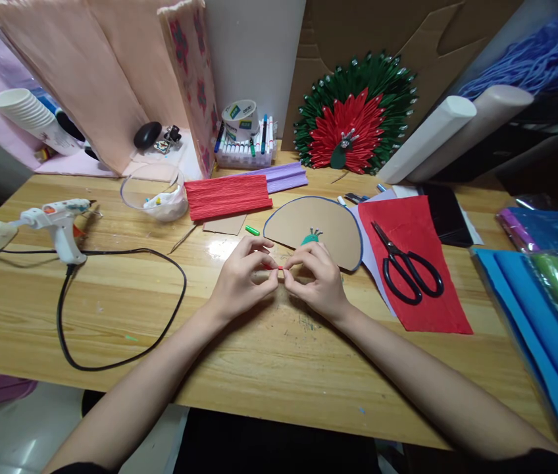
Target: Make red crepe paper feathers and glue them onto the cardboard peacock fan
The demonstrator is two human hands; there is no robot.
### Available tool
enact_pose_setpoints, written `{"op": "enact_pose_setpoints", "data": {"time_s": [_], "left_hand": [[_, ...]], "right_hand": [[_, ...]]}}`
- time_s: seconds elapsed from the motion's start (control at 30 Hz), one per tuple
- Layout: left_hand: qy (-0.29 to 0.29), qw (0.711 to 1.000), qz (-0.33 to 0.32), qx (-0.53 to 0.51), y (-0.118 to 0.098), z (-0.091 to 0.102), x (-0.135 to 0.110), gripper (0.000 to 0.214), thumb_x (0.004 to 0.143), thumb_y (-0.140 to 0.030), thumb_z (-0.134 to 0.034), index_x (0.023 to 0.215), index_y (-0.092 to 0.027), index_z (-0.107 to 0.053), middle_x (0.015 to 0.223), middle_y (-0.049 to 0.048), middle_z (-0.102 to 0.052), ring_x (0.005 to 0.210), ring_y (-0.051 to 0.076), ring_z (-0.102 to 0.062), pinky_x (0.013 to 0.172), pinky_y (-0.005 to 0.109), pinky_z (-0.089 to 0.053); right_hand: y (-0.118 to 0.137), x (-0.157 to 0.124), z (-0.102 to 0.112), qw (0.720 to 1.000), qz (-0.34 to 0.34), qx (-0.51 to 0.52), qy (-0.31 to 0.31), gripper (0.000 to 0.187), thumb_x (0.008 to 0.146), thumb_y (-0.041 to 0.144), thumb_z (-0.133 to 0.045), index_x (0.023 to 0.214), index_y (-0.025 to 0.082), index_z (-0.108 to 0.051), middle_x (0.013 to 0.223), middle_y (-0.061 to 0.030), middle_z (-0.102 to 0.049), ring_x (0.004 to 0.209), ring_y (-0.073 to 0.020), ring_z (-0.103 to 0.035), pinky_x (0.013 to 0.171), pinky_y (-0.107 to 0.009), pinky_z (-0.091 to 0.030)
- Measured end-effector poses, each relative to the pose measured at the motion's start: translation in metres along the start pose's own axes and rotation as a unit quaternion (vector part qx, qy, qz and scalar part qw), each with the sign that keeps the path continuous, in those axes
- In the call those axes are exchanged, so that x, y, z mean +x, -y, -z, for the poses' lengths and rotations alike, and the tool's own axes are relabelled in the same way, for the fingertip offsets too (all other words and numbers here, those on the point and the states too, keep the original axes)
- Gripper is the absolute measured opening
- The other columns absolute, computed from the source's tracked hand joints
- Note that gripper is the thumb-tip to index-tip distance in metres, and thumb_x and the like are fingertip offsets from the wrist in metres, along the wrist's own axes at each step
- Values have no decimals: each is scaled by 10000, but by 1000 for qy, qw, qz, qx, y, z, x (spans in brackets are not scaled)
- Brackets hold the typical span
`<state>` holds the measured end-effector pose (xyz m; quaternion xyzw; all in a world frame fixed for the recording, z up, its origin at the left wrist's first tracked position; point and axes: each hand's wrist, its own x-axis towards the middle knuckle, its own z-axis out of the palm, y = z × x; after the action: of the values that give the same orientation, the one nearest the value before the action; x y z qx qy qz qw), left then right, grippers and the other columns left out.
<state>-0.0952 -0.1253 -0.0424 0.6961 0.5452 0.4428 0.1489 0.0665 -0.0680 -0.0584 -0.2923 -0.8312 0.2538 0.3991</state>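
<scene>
Between the fingertips of both hands is a tiny strip of red paper (279, 268), mostly hidden by the fingers. My left hand (247, 276) pinches its left end and my right hand (317, 280) pinches the other. Just beyond the right hand lies a cardboard piece (286, 220) with a curved, blue-edged outline. A small green paper bird shape (311, 237) rests on it, partly covered by my fingers. A short green marker cap (252, 230) lies beyond my left hand.
Left stands a glue gun (64, 227) with a looping black cable (180, 299). Black scissors (405, 266) lie on red paper (444, 306) at right. Folded red crepe paper (229, 197), a clear bowl (165, 207) and a green-and-red paper peacock (355, 118) are farther back.
</scene>
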Motion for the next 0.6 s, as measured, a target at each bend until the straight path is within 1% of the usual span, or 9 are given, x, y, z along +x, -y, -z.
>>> {"op": "enact_pose_setpoints", "data": {"time_s": [0.1, 0.3, 0.53, 0.6], "left_hand": [[3, 1000, 4, 1, -1, 1, 0, 95, 702, -97, -611, 760, -156, -565, 1027, 84, -539, 1000, 180, -531, 838, 349, -487], [0, 1000, 19, -5, 0, 2, 0, 98, 705, -98, -602, 779, -157, -578, 975, 65, -517, 922, 166, -551, 708, 303, -526], [-6, 1000, 25, -15, 1, 4, 1, 88, 709, -101, -597, 769, -161, -577, 982, 65, -506, 916, 159, -539, 608, 239, -511], [-9, 999, 29, -13, -1, 5, 1, 89, 706, -103, -597, 768, -163, -573, 984, 65, -510, 916, 159, -536, 609, 237, -500]], "right_hand": [[0, 0, 0, 1000, -1, -4, -1, 90, 724, 133, -608, 751, 209, -569, 761, -16, -520, 754, -178, -492, 706, -343, -418], [0, 0, 1, 1000, -4, -8, -5, 87, 725, 140, -604, 754, 215, -570, 761, -17, -522, 755, -183, -497, 697, -348, -418], [1, 0, 1, 1000, -7, -10, -14, 87, 722, 140, -611, 753, 214, -576, 754, -18, -536, 753, -185, -509, 695, -346, -416], [1, 0, 1, 1000, -7, -10, -18, 86, 721, 136, -610, 752, 209, -576, 752, -19, -539, 754, -183, -509, 695, -342, -415]]}}
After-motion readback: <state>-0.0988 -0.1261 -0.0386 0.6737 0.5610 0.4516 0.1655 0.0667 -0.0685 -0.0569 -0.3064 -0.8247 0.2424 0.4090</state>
